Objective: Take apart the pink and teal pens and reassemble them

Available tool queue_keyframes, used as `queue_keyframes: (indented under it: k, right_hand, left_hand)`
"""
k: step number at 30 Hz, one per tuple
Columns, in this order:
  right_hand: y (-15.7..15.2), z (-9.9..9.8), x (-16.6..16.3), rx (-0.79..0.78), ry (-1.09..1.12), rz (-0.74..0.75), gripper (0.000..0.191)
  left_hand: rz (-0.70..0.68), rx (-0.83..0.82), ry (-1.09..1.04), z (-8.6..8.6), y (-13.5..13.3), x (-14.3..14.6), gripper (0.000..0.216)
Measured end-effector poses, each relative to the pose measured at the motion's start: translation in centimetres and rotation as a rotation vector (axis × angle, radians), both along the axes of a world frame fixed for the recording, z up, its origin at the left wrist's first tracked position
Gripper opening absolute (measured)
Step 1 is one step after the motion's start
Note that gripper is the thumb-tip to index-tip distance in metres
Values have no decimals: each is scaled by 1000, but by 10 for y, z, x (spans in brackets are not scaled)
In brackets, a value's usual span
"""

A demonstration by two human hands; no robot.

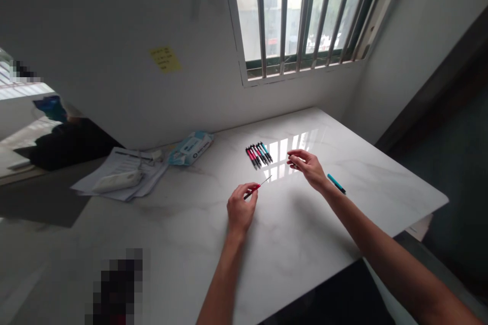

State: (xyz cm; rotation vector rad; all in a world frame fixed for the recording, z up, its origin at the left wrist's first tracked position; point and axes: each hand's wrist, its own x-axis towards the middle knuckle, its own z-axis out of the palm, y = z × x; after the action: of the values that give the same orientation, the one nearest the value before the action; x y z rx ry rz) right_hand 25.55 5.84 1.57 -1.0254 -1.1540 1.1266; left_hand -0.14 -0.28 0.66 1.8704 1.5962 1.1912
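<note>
My left hand (241, 207) is closed in a pinch on a thin red pen part (257, 187) that ends in a fine refill tip, held just above the white marble table (183, 244). To its right my right hand (308, 165) hovers over the table with thumb and fingers curled together; what they hold, if anything, is too small to make out. Beyond both hands, a row of several red and teal pens (259, 154) lies side by side. A single teal pen (336, 183) rests on the table just right of my right wrist.
A pack of wipes (190, 148) lies at the back left by the wall, beside papers (125, 172) with a white object (117, 181) on top. A yellow sticky note (164, 59) hangs on the wall. A barred window (305, 15) is above. The table's edge runs close on the right.
</note>
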Motion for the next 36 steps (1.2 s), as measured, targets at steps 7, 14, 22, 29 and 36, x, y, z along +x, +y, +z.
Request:
queue_keyframes:
  k: [7, 14, 22, 29, 36]
  right_hand:
    - [27, -34, -13, 92, -423, 148, 29]
    - [10, -50, -20, 96, -297, 338, 32]
    - [9, -50, -23, 44, -192, 411, 30]
    - [3, -44, -27, 46, -201, 422, 32]
    - [2, -40, -26, 61, -286, 333, 35]
  left_hand:
    - [120, 70, 222, -7, 5, -13, 21]
    - [133, 53, 305, -7, 6, -12, 20]
    - [113, 35, 299, -7, 7, -9, 18]
    - [91, 16, 315, -7, 5, -7, 19]
    - [99, 3, 282, -5, 5, -8, 20]
